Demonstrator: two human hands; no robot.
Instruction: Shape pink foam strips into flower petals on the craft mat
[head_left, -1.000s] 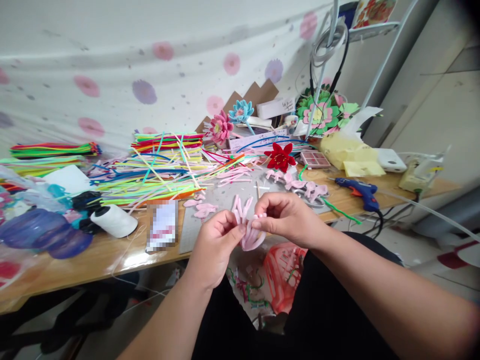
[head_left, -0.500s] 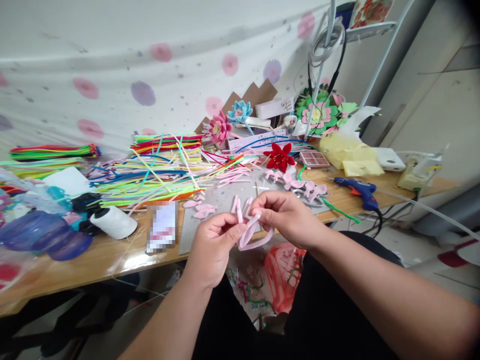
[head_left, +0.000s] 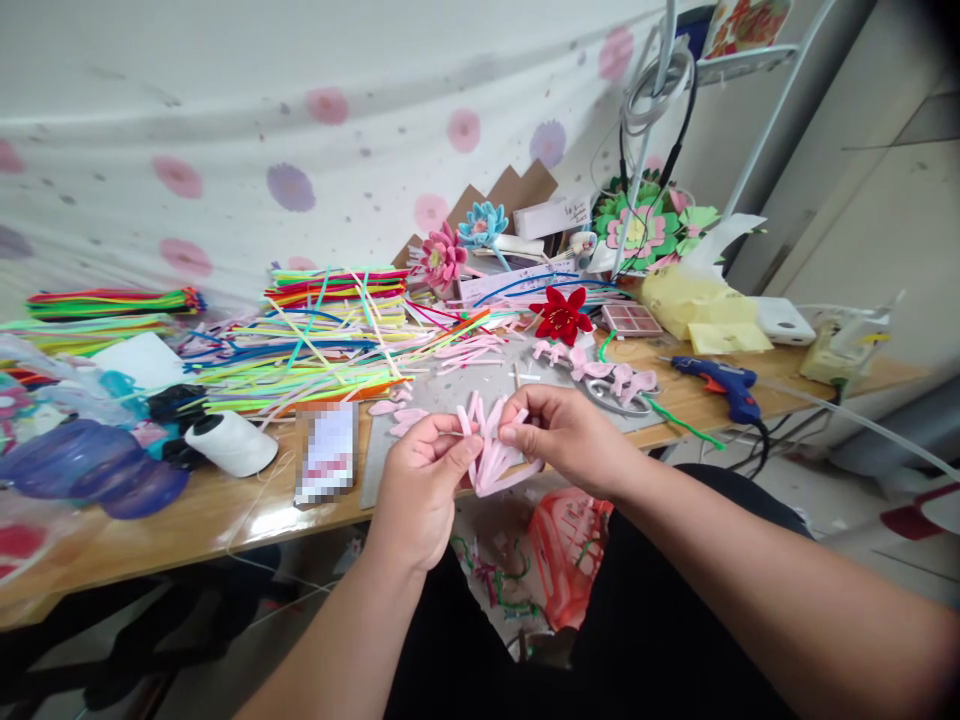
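Fingers (head_left: pixel 528 438) in 2 neighbouring pinches

The pink strips (head_left: pixel 491 464), previously curved into a rounded loop below the grip, now form straighter, angular folds converging at the bottom. Above this point, between the left hand (head_left: pixel 426 472) and right hand (head_left: pixel 564 434), the strips spread into a wider fan.

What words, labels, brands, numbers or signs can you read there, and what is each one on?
None reads clearly enough to quote.
Upper white box: dark handwriting, too small and blurred.
Long low box: small marks, too blurred.
Packet beside the white spool: reddish print, pixelated.
Package at the picture's top edge: red print, cut off and blurred.
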